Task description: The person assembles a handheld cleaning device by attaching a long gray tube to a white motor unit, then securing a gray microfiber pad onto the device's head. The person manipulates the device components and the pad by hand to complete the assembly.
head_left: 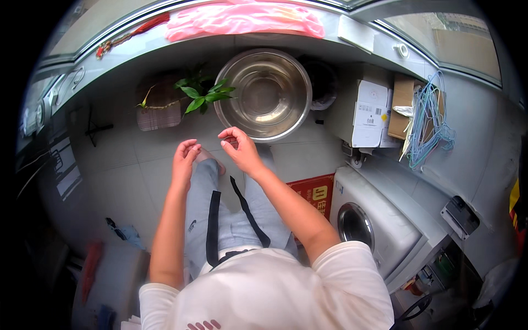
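Both of my hands are raised in front of my lap with nothing in them. My left hand has loosely curled fingers, with the thumb standing apart from them. My right hand is bent at the wrist, and a gap shows between its thumb and fingers. Just beyond the right hand, a wide shiny metal basin sits low down, its inside bare. The hand appears close to its near rim, but I cannot tell that they touch. Left of the basin is a leafy green plant.
A plaid-topped item lies beside the plant. On the right are cardboard boxes, blue wire hangers, a white front-loading washing machine and a red mat. Pink cloth covers part of the far window sill.
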A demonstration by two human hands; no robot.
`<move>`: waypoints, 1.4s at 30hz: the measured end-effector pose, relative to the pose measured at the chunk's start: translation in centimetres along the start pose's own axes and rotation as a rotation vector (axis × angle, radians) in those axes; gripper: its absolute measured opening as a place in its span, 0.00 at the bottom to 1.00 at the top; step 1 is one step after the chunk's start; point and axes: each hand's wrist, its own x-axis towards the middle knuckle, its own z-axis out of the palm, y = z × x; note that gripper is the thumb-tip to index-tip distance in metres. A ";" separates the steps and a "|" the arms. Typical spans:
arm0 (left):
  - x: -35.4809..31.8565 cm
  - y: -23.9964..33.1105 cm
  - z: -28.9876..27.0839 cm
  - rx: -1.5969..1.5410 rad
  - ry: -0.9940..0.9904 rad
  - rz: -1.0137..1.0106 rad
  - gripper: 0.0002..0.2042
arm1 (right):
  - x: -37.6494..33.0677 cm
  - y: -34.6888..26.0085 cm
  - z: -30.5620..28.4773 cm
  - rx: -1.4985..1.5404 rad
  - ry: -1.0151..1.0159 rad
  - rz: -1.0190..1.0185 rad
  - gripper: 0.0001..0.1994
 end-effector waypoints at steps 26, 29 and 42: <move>-8.1 -7.6 20.1 0.445 -0.528 0.025 0.13 | -28.4 12.4 -16.3 0.178 0.684 0.116 0.06; -10.3 -10.5 20.5 0.556 -0.601 -0.006 0.13 | -32.7 13.9 -15.7 0.192 0.746 0.114 0.05; -22.2 -17.9 41.1 0.669 -0.783 0.163 0.12 | -49.6 17.7 -30.0 0.166 0.939 -0.069 0.06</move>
